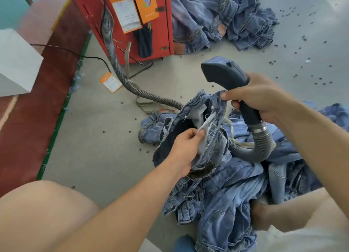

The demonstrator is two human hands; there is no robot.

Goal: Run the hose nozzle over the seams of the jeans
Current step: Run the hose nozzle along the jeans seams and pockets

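A pair of blue jeans (217,168) hangs turned inside out above the floor, its waistband open and white pocket lining showing. My left hand (186,147) pinches the white pocket lining at the near side of the waist. My right hand (258,98) grips the dark grey hose nozzle (224,72) by its handle, and its thumb and forefinger also pinch the far edge of the waistband. The nozzle head points up and left, above the jeans and not touching them. A grey ribbed hose (264,144) curls down from the handle.
The hose (111,49) runs back across the floor to a red machine (132,21) with orange tags. A pile of jeans (226,15) lies behind it and another heap (236,204) sits by my knees. Dark specks litter the grey floor (94,138). A white block (15,62) stands at left.
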